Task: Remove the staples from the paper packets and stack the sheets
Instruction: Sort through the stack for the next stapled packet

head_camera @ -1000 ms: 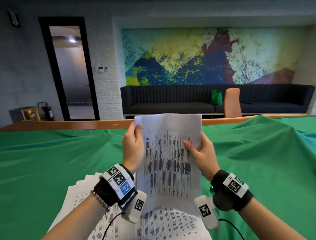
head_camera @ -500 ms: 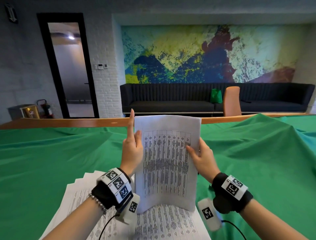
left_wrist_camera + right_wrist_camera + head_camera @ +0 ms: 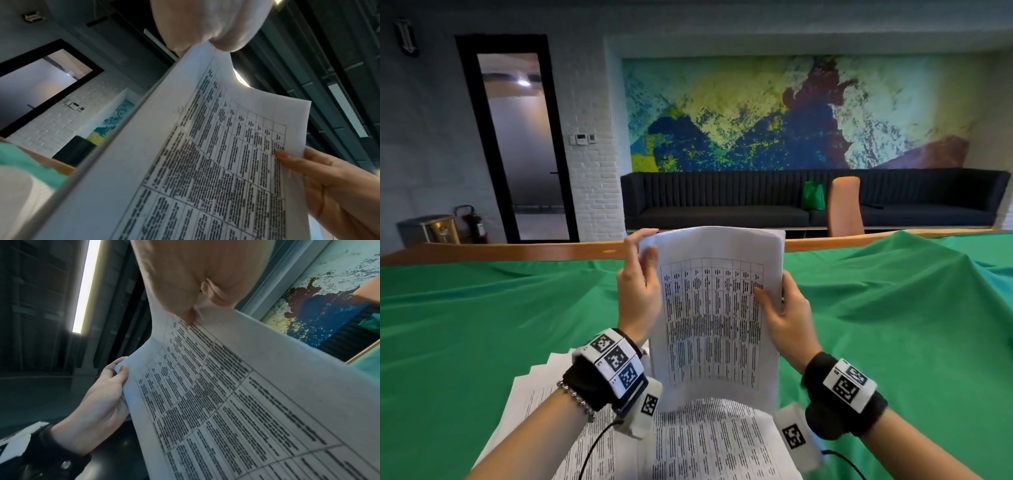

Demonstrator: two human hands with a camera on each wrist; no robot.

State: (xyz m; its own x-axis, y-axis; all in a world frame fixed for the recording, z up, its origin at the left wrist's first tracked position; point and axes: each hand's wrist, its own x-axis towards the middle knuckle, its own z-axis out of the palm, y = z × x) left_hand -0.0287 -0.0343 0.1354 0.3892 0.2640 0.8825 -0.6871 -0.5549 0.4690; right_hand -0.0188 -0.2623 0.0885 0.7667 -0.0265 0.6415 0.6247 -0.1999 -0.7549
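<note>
Holding a paper packet (image 3: 717, 315) upright above the near stack (image 3: 709, 442): right hand (image 3: 787, 318) grips its right edge, left hand (image 3: 638, 284) pinches the top-left corner. Prob. the staple-picking step; next needs a firm nail pull w/o tearing.

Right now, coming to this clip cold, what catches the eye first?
The printed packet, held upright mid-frame over the green cloth: the left hand pinches its top left corner and the right hand grips its right edge. Below it lies a fanned stack of printed sheets. Behind, a bright mural fills the wall above a dark sofa.
</note>
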